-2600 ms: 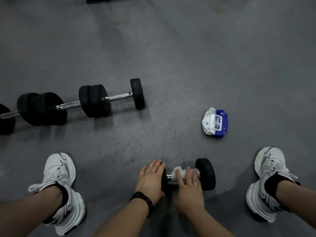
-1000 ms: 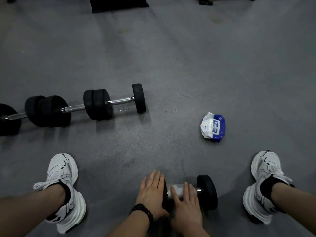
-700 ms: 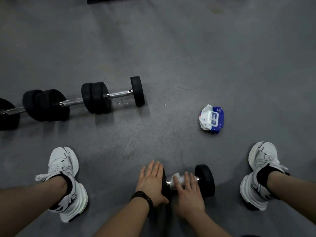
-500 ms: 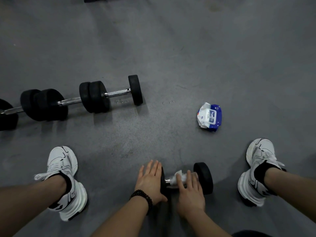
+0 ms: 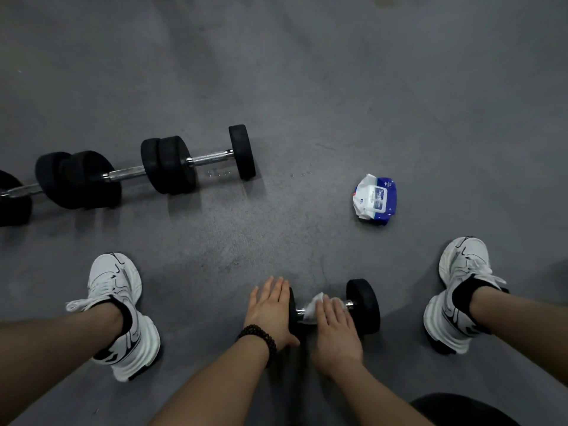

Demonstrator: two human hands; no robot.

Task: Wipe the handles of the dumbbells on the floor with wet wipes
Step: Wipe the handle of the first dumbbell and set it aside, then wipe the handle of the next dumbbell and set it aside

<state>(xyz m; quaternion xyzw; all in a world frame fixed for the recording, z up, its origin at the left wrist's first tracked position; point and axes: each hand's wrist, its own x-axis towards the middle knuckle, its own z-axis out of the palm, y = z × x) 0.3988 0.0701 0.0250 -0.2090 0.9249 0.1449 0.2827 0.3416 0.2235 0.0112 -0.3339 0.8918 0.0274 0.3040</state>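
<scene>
A small dumbbell (image 5: 362,305) with black round ends and a shiny metal handle lies on the grey floor (image 5: 307,87), between two white sneakers. The left hand (image 5: 270,309), fingers straight, presses flat against the dumbbell's left end. The right hand (image 5: 335,327) lies with fingers straight over a white wet wipe (image 5: 312,307) bunched around the handle. A blue-and-white wipes pack (image 5: 375,199) lies near, farther out.

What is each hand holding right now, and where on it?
Neither grips anything. Right hand presses the wet wipe flat onto the dumbbell handle; left hand rests flat against its left weight.
</scene>
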